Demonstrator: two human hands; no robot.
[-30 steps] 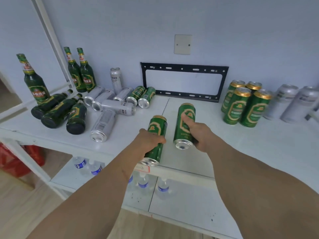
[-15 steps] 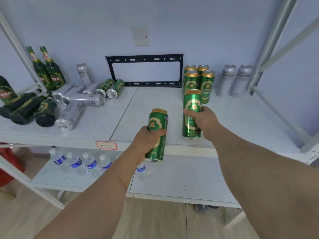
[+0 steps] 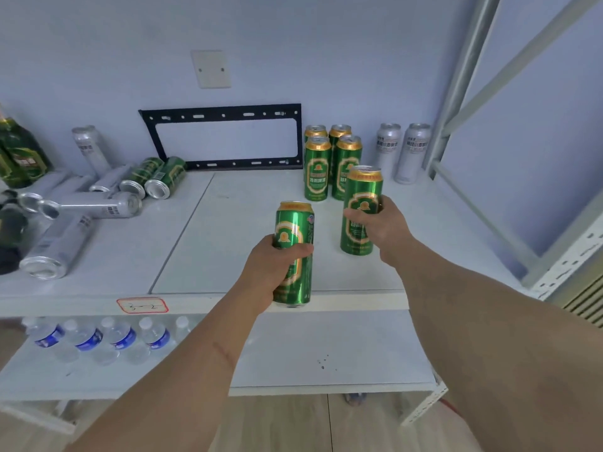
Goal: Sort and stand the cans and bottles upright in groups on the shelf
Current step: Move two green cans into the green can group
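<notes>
Both arms reach over the white shelf [image 3: 228, 256]: the left hand [image 3: 272, 267] wraps an upright green can [image 3: 292, 252] at the front edge, the right hand [image 3: 380, 223] clasps another green can [image 3: 360, 208] just in front of four standing green cans [image 3: 331, 164]. Two silver cans [image 3: 403, 151] stand near the back right corner before a pale blue wall; two green cans [image 3: 156, 176] and several silver ones lie toward the left edge

Eight green cans show: one in the left hand [image 3: 277, 265], one in the right hand [image 3: 381, 223], four standing [image 3: 332, 164] just beyond the right hand, two lying [image 3: 160, 176] far left of the left hand. Two silver cans [image 3: 403, 151] stand beyond and right of the right hand; left, one stands [image 3: 89, 148] and perhaps five lie [image 3: 88, 205], blurred. Five water bottles [image 3: 104, 337] sit below the left hand.
</notes>
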